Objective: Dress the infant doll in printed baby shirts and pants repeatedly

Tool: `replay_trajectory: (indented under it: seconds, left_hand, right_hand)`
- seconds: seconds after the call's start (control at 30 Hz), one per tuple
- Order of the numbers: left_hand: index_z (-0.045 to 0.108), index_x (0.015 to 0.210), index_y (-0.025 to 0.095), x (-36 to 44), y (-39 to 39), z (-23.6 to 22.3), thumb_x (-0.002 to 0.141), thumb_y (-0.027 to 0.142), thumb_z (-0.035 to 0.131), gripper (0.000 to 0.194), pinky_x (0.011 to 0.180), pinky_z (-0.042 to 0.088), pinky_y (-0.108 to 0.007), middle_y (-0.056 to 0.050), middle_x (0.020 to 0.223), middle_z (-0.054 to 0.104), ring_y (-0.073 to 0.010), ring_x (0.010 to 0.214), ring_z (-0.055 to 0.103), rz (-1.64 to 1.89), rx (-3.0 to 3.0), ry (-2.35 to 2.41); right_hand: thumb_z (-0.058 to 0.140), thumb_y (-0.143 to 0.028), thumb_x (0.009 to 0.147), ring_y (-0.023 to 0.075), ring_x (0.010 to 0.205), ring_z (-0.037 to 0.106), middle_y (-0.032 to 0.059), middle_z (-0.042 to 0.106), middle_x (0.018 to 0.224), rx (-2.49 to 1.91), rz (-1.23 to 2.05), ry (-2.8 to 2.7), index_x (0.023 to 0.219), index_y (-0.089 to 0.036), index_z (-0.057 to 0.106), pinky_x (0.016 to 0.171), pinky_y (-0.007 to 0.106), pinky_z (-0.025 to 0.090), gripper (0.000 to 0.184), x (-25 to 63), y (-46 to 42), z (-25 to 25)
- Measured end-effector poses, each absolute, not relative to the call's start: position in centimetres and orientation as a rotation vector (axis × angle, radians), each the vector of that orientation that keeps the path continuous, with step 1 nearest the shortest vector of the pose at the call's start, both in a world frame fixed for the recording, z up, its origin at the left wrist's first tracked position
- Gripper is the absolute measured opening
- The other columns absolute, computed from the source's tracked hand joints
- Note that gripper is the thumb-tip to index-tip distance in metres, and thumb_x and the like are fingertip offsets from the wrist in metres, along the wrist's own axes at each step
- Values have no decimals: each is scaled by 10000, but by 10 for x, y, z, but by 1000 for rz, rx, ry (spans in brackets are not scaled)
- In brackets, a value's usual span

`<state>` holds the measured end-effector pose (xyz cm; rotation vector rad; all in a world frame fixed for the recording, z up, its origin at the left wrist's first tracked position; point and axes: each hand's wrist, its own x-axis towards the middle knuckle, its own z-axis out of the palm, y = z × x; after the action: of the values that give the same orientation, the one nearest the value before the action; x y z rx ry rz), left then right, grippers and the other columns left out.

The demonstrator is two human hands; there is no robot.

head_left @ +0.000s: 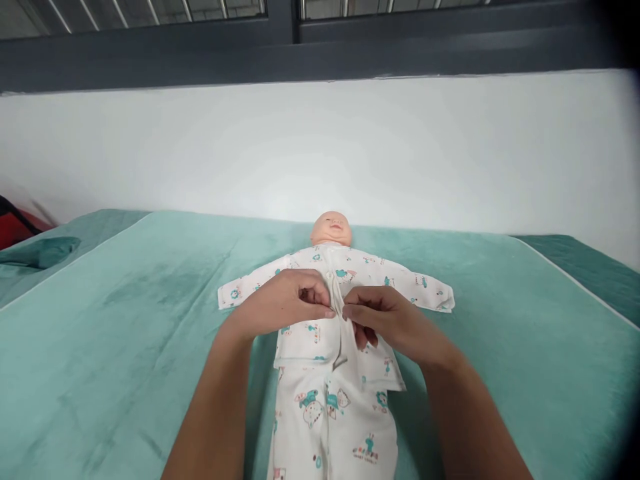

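A baby doll (332,229) lies face up, its head toward the wall, dressed in a white printed top and matching trousers (337,427). The baby shirt (305,340) has both sleeves spread wide and a button front, with a button visible near the chest. My left hand (290,300) pinches one front edge between thumb and fingers. Opposite it, my right hand (383,317) pinches the other edge. Below my fingers the front hangs apart down to the hem. Whether a button sits between my fingertips is hidden.
A green plush cover (150,320) spreads under the doll. Behind it rises a white wall (320,147) below a dark window frame (150,63) with metal bars. At the far left edge lies a red and black item (15,223), partly cut off.
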<state>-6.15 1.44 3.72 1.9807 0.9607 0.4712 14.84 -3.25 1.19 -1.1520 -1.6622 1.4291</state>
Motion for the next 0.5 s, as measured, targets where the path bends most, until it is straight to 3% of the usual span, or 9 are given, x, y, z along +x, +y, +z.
replay_trajectory:
  seconds: [0.2,0.37,0.5]
  left_hand:
    - [628,746,180,-61,13,38,816,376,625,208,550,368,-244,-1,693,580,-109,607,474,534,1902,828]
    - [607,801,164,-62,14,36,824,367,641,208,611,459,-278,-43,715,654,-153,672,603,550,1709,683]
    - [583,807,167,-62,13,36,831,369,645,213,569,453,-260,-60,745,698,-154,654,631,507,1664,696]
  right_hand:
    - [543,-365,875,86,449,454,-31,529,511,-1165,1378,-1533,664,-186,549,432,213,330,277,137,-33,11]
    - [563,-390,876,79,437,448,-43,504,501,-1122,1344,-1509,693,-182,601,426,209,339,279,134,-31,9]
    - [550,-385,893,76,449,450,-36,517,517,-1101,1336,-1536,715,-177,627,443,210,350,285,134,-31,9]
